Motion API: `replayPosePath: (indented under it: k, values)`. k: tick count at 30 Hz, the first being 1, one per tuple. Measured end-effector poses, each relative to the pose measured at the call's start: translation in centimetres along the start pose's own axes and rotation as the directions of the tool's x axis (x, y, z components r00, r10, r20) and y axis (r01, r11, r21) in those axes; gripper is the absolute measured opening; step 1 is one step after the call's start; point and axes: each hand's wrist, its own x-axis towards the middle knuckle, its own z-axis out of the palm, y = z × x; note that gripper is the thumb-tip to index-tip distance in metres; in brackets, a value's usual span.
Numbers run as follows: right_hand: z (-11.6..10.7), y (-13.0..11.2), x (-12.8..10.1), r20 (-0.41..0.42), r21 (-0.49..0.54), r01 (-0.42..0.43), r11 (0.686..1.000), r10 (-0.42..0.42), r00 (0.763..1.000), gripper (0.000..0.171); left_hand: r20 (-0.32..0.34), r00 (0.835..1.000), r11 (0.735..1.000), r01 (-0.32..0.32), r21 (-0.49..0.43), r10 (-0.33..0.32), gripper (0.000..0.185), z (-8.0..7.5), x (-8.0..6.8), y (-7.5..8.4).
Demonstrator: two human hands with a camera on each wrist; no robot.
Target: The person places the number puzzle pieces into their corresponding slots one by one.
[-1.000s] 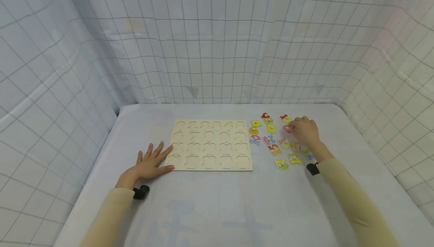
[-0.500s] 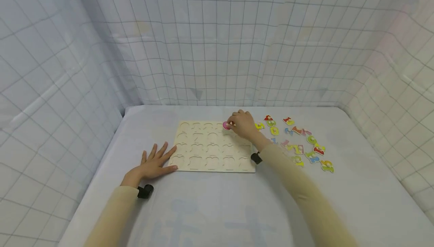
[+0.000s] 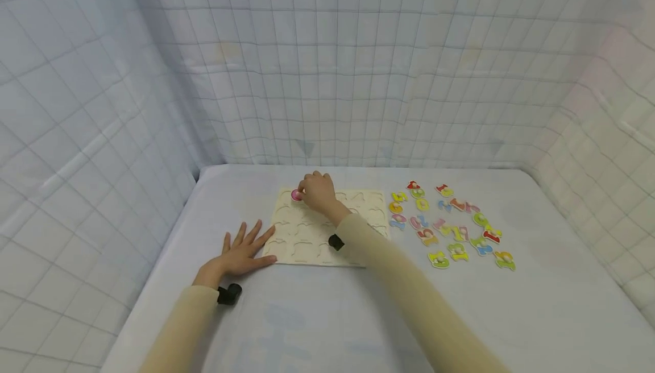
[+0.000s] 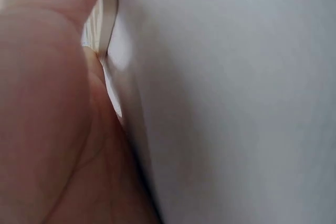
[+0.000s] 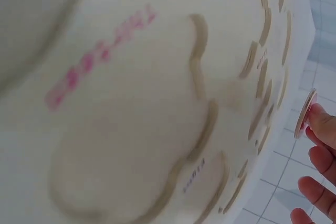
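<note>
Resting flat at the left, the left hand (image 3: 240, 251) lies palm-down with fingers spread, its fingertips touching the near-left corner of the wooden puzzle board (image 3: 307, 235); it sits much as it did a second ago, steadying the board on the white table (image 3: 327, 316). The left wrist view shows only palm against the board's edge, so nothing more can be told there.

Moving right, the right hand (image 3: 318, 192) has travelled from the loose number pieces across the board to its far-left corner. Its thumb and fingertips pinch a round pink piece (image 3: 296, 195), probably by a small knob, though the view is too small to be sure. The right wrist view shows the piece (image 5: 304, 114) edge-on at the fingertips (image 5: 321, 121), held above the cut-out recesses and not yet seated in one. That shift suggests the carry is over and fitting is the step in hand.

Farther right, the remaining coloured number pieces (image 3: 450, 222) lie scattered on the table, well apart from both hands.
</note>
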Motion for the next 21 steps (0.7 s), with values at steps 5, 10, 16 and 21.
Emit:
replayPosePath:
  k: [5, 10, 16, 21]
  values:
    - [1.1, -1.5, 1.1, 0.046, -0.063, -0.042, 0.997, 0.045, 0.998, 0.026, 0.007, 1.0, 1.0, -0.006, -0.004, 0.006, 0.082, 0.1, -0.1, 0.3]
    - [2.0, -2.6, 1.6, 0.035, -0.113, -0.072, 0.991, 0.077, 0.996, 0.025, 0.006, 1.0, 1.0, -0.006, -0.004, 0.006, 0.082, 0.3, 0.0, 0.2]
    - [3.1, -3.3, 2.0, 0.05, -0.14, -0.11, 0.984, 0.118, 0.992, 0.025, 0.018, 1.0, 0.999, 0.023, 0.031, -0.024, 0.085, 0.9, 0.3, -0.6]
    - [3.0, -3.7, 2.5, 0.036, -0.126, -0.132, 0.983, 0.138, 0.99, 0.024, -0.009, 1.0, 0.999, 0.025, 0.026, -0.025, 0.085, 0.8, 0.3, -0.7]
